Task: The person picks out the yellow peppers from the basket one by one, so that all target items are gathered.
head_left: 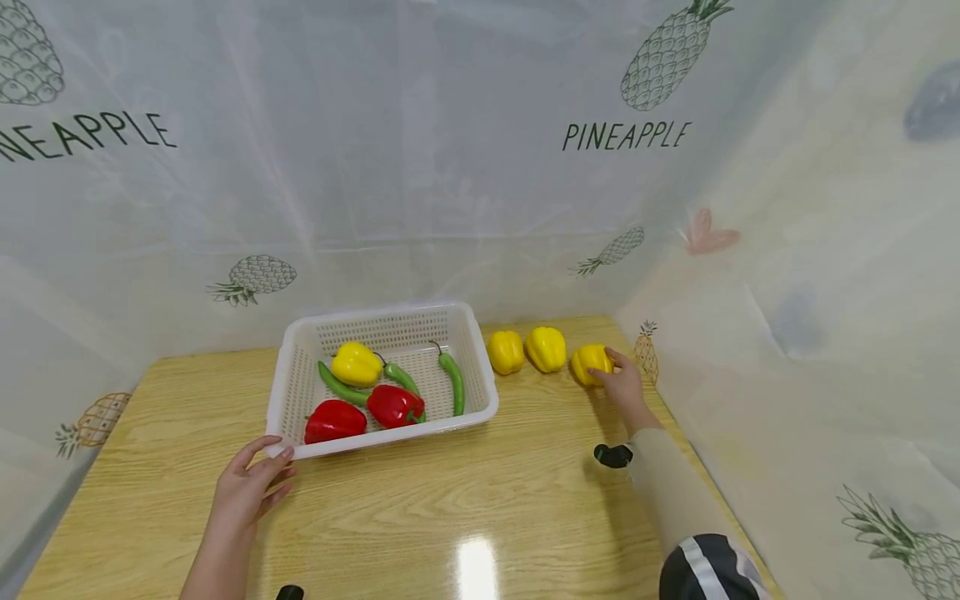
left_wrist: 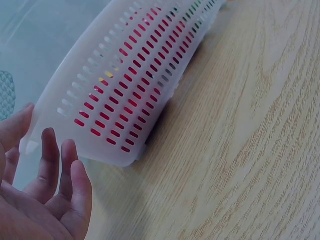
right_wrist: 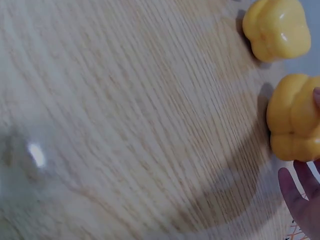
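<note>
A white plastic basket (head_left: pixel 382 442) holds two red bell peppers (head_left: pixel 335 421), a yellow bell pepper (head_left: pixel 357 364) and several green chili peppers (head_left: pixel 452 382). My left hand (head_left: pixel 251 479) grips the rim at its front left corner with thumb and index finger; in the left wrist view the other fingers (left_wrist: pixel 49 160) stay loosely bent below the rim. At the right, my right hand (head_left: pixel 624 385) holds a yellow bell pepper (head_left: pixel 588 364) with thumb and fingers on either side. The right wrist view shows that pepper (right_wrist: pixel 292 117) only partly, cut off by the frame edge.
Two more yellow bell peppers (head_left: pixel 546 348) lie between the basket and my right hand, near the back edge of the wooden table (head_left: pixel 450 500). A translucent sheet with pineapple prints (head_left: pixel 450 167) hangs behind the table and along its right side.
</note>
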`<state>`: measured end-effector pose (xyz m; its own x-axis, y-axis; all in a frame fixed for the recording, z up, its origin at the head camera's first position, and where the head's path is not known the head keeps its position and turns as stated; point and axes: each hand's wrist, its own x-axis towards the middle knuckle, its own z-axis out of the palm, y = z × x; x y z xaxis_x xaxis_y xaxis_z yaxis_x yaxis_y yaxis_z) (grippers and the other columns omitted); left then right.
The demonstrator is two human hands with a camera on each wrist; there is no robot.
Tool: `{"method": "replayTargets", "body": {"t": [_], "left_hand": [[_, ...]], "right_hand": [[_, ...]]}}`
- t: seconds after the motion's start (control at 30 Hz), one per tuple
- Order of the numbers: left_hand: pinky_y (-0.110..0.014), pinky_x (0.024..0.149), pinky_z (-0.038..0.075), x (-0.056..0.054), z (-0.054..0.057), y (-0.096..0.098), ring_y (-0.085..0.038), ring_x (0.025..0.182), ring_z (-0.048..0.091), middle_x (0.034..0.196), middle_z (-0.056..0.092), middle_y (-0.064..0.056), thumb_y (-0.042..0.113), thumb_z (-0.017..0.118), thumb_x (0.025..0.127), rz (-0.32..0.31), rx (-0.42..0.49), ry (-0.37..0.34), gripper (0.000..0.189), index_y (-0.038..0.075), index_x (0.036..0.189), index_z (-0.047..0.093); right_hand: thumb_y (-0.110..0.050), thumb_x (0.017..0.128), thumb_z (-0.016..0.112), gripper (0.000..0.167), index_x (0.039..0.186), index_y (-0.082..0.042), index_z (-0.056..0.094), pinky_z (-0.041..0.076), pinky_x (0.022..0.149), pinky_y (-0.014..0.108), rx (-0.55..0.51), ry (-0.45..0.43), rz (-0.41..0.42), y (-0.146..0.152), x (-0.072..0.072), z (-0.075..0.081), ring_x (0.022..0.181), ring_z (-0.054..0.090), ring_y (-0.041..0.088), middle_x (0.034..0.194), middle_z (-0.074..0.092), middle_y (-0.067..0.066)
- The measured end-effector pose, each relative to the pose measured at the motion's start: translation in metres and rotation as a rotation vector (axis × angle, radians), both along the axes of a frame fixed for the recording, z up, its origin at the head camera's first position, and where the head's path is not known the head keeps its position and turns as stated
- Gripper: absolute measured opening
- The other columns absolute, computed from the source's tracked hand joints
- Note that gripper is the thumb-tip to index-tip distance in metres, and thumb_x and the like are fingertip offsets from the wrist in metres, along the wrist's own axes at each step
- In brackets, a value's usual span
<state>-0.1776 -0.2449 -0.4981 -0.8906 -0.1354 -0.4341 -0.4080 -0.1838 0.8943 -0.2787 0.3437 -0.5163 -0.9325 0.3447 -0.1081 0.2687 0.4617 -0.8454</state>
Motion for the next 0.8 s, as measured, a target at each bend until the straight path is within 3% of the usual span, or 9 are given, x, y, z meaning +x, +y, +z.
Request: {"method": "replayTargets", "body": {"t": [0.2, 0.4, 0.8], "left_hand": [[-0.026, 0.07, 0.056, -0.002, -0.001, 0.0, -0.008, 0.076, 0.068, 0.081, 0.07, 0.01, 0.023, 0.072, 0.09, -0.006, -0.001, -0.009, 0.031, 0.027, 0.116, 0.056], [-0.027, 0.071, 0.057, -0.001, -0.002, -0.001, -0.009, 0.077, 0.068, 0.08, 0.07, 0.01, 0.022, 0.073, 0.089, 0.001, 0.002, -0.008, 0.027, 0.031, 0.11, 0.058], [-0.027, 0.069, 0.057, -0.001, -0.004, 0.0, -0.009, 0.074, 0.069, 0.077, 0.071, 0.008, 0.021, 0.074, 0.089, 0.017, 0.01, 0.019, 0.022, 0.034, 0.102, 0.062]], "right_hand": [[-0.022, 0.096, 0.065, 0.069, 0.152, -0.005, 0.029, 0.025, 0.113, 0.048, -0.002, -0.007, 0.024, 0.003, -0.006, 0.002, 0.143, 0.02, 0.036, 0.156, 0.026, 0.017], [-0.022, 0.095, 0.067, 0.069, 0.151, -0.006, 0.031, 0.031, 0.11, 0.048, -0.012, -0.007, 0.026, 0.006, -0.015, -0.001, 0.141, 0.024, 0.039, 0.153, 0.028, 0.024], [-0.014, 0.093, 0.068, 0.068, 0.15, -0.005, 0.032, 0.031, 0.11, 0.048, -0.019, -0.041, 0.004, 0.012, -0.032, -0.002, 0.141, 0.024, 0.04, 0.153, 0.027, 0.027]]}}
